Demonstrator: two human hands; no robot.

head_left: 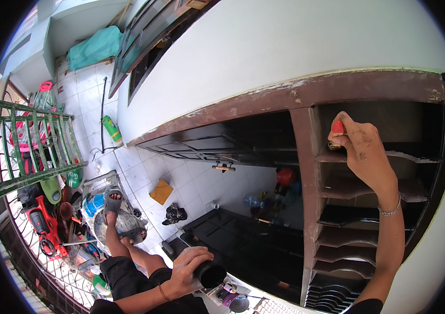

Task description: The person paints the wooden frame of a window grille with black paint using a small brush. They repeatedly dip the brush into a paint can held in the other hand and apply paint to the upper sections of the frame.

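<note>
Painting work at a brown frame (302, 157), whose post and upper bar serve as the reference for all positions; the bar shows pale, worn patches. Right hand (364, 149): raised to the right of the frame's post, below its upper bar, with thumb and fingers closed in a narrow pinch about a small brush (337, 127). The red handle shows above the thumb; the lower end is dark and yellowish, and whether it touches the slats (352, 236) behind it cannot be told. These curved brown and black slats lie one below another, immediately right of the post. Left hand (187, 271): well left of the post's lower end, with fingers wrapped around a dark cup (212, 275), its open mouth and black interior visible.

Left of the post, a glossy black door panel (233, 138) hangs below the upper bar, and a second black panel (256, 243) lies lower down. Farther left of the frame, on the white tiled floor (141, 175), are a tan square sheet (161, 192) and, near it, a crumpled black bag (175, 213). A green and yellow bottle (111, 130) lies just beyond the bar's left end. Farthest left of the frame stand a green railing (29, 177) and, below it, a red and black tool (44, 222).
</note>
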